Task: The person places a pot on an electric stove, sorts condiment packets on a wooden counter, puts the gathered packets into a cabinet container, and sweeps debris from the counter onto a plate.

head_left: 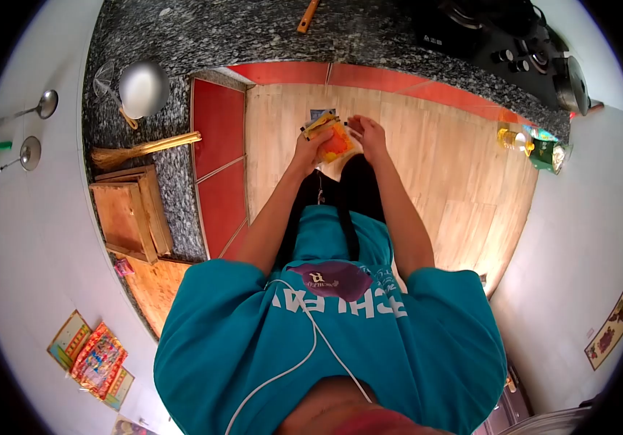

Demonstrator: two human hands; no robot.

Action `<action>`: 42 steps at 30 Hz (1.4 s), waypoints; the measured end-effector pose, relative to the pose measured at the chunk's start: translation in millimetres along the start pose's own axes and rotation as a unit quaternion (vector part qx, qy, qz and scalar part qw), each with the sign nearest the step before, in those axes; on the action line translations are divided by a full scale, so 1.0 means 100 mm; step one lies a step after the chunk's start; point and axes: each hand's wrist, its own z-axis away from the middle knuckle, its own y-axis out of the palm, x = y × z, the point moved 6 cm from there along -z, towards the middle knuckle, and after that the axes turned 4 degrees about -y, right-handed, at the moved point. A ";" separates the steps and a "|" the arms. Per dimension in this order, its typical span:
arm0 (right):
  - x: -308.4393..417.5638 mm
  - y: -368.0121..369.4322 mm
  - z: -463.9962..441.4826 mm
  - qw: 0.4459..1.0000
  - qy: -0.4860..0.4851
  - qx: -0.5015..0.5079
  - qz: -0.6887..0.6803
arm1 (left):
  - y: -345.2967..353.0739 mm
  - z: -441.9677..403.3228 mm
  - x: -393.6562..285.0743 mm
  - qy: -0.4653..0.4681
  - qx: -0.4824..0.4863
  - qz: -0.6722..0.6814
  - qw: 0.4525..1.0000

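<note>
My left hand [308,150] grips a yellow and orange printed packet [336,143] above the floor, in front of my legs. Its thumb lies across the near face of the packet; the print is too small to read. Just to the right of the packet is my right hand [369,136], its fingers partly bent and apart, with nothing seen in them. A small grey, dark-edged patch [319,114] shows behind the packet's top; I cannot make out what it is.
A granite counter [253,36] runs ahead and along the left. On it are a metal bowl [144,88], a straw whisk [145,149], wooden boards [124,217] and a wooden handle [308,16]. A gas stove [500,43] stands front right; an oil bottle [512,140] is below.
</note>
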 end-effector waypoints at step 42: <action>-0.42 -0.39 -1.44 0.967 0.122 -0.018 -0.224 | -0.09 -0.52 -0.09 0.014 -0.105 0.104 0.989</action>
